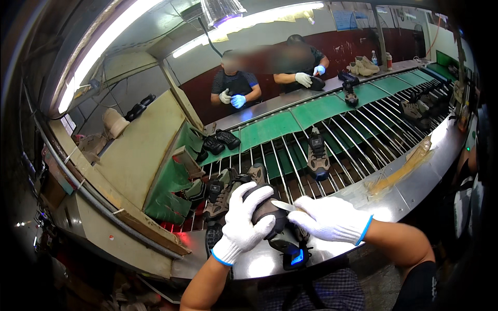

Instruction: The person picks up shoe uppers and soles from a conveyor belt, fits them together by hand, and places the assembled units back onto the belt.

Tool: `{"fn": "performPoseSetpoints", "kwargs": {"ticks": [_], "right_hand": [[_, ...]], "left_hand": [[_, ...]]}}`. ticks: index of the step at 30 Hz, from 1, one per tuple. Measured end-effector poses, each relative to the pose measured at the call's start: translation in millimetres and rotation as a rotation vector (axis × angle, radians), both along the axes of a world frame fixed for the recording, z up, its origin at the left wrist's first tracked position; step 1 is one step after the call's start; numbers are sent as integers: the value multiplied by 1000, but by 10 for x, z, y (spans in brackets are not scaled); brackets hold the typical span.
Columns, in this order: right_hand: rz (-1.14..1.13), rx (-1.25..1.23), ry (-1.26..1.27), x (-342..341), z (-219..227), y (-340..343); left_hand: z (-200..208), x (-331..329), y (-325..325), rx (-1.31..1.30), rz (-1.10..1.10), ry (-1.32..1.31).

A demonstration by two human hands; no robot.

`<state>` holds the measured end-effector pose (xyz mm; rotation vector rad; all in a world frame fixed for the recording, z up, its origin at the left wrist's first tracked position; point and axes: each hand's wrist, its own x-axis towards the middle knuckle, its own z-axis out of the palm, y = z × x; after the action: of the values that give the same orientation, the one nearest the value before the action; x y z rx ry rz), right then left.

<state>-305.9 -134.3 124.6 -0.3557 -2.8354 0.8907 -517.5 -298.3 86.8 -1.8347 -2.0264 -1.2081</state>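
Note:
My left hand (241, 222), in a white knit glove with a blue cuff, grips a dark brown and black shoe (268, 210) over the metal ledge. Its toe end points up toward the rollers, and its opening with a bright blue patch (297, 256) hangs at the ledge's near edge. My right hand (332, 222), gloved alike, is closed on a small knife-like tool whose pale blade (282, 206) lies against the shoe's upper. The tool's handle is hidden in the fist. Several brown and black shoes (222, 199) crowd just left of my left hand.
A roller conveyor (358, 142) with green belting (311, 111) runs from left to far right. One brown shoe (317, 155) stands on the rollers; more shoes (415, 111) are at the right. Across it, two gloved people (236, 85) work. A beige panel (142, 140) stands left.

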Motion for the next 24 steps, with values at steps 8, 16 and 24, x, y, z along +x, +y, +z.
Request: {"fn": "performPoseSetpoints", "kwargs": {"ticks": [8, 16, 24], "right_hand": [[318, 344, 304, -282, -259, 193], [209, 81, -5, -304, 178, 291], [287, 59, 190, -445, -277, 222]], "left_hand": [[-31, -73, 103, 20, 10, 84], [-36, -137, 44, 4, -22, 90], [-15, -152, 139, 89, -65, 89]]}}
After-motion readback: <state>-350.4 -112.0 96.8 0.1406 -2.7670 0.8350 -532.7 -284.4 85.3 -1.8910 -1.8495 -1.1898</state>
